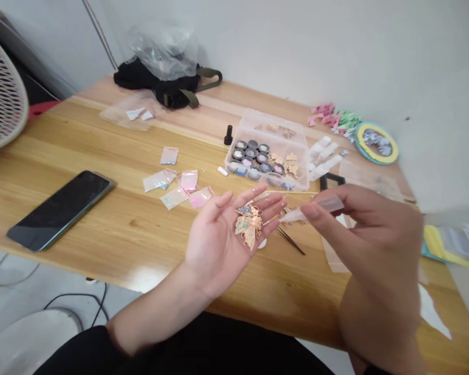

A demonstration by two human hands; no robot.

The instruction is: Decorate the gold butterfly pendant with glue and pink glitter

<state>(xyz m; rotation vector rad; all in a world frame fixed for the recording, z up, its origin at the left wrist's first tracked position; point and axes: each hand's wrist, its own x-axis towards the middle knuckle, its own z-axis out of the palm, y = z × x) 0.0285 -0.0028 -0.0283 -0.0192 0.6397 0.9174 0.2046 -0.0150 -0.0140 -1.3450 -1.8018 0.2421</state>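
Note:
My left hand (219, 250) is palm up with its fingers stretched out. On it lies a gold insect-shaped ornament (250, 225) with blue, green and pale sparkling wings. Pinched between the thumb and fingers of my right hand (367, 234) is a translucent white tube (330, 204), its narrow tip pointing left, close to the fingertips of my left hand. Dark tweezers (292, 241) lie on the table beyond my left hand, near more gold pieces partly hidden by my fingers.
On the wooden table (128, 255) are a phone (60, 208), small bags (174, 198), a clear box (307, 179) of round pots and gold pieces, a black bottle (228, 136), white tubes (327, 165), a yellow-rimmed round item (394, 151) and a black bag (136, 73).

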